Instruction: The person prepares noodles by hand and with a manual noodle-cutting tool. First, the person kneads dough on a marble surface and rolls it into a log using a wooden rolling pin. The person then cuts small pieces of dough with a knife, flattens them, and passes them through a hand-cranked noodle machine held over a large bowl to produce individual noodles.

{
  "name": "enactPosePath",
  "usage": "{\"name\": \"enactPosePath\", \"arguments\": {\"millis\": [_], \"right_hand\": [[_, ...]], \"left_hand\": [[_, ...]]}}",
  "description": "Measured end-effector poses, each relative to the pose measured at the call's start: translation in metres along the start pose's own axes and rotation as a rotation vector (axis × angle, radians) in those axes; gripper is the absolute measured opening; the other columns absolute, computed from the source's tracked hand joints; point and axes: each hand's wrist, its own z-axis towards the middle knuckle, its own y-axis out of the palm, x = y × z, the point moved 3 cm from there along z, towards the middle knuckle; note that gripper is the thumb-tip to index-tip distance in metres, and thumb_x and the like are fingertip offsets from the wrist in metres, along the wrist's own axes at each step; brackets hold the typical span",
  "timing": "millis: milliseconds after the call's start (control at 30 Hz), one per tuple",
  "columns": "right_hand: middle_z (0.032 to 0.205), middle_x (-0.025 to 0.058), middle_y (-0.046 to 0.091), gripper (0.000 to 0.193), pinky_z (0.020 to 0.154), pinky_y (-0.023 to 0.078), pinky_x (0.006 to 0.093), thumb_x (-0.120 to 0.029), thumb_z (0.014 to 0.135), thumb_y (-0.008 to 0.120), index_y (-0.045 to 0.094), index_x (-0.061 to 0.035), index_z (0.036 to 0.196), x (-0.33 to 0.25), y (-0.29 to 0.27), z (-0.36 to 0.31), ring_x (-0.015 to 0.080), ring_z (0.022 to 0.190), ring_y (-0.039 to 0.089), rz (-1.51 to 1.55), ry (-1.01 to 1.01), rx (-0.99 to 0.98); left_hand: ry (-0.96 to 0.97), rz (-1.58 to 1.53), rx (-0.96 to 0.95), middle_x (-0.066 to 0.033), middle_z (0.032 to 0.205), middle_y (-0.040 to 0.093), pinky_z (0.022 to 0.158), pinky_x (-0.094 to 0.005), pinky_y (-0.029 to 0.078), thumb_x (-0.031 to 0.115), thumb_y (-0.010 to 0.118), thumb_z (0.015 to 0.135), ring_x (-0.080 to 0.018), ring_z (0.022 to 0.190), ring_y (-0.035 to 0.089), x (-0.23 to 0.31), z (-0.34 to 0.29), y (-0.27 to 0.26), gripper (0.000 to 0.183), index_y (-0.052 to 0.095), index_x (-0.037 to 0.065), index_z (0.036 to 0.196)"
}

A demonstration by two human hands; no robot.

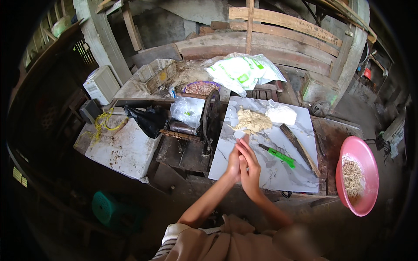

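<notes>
The pale dough (252,121) is lying in a loose, uneven heap on the marbled worktop (300,178), just beyond your fingertips. Pale strands (352,176) are already lying in the pink basin (373,174) at right, so part of the work seems done; the heap is apparently still waiting. Your left hand (234,166) and right hand (251,172) are pressing together palm to palm, fingers pointing toward the dough; whether that grip is pinching anything, you cannot tell from here. Your forearms are converging from below.
</notes>
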Motion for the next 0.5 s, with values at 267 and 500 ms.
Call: {"name": "enactPosePath", "arguments": {"millis": [267,500], "right_hand": [[0.12,0.014,0.056,0.029,0.094,0.039,0.0305,-0.003,0.09,0.038,0.06,0.0003,0.108,0.02,-0.025,0.025,0.022,0.113,0.052,0.173,0.173,0.084],[0.125,0.0182,0.051,0.033,0.095,0.038,0.0324,-0.012,0.092,0.04,0.051,0.0039,0.119,0.008,-0.001,-0.011,0.025,0.112,0.052,0.071,0.006,0.165]], "left_hand": [[-0.001,-0.081,0.086,-0.0087,0.138,0.036,0.103,-0.0313,0.029,0.041,0.03,0.097,-0.0187,0.124,0.038,-0.021,-0.015,0.028,0.054,0.028,0.006,0.137],[0.243,0.076,0.055,-0.0079,0.15,0.009,0.11,-0.0309,0.016,0.043,0.027,0.097,-0.0169,0.138,0.007,0.03,0.001,0.025,0.065,0.008,0.002,0.142]]}}
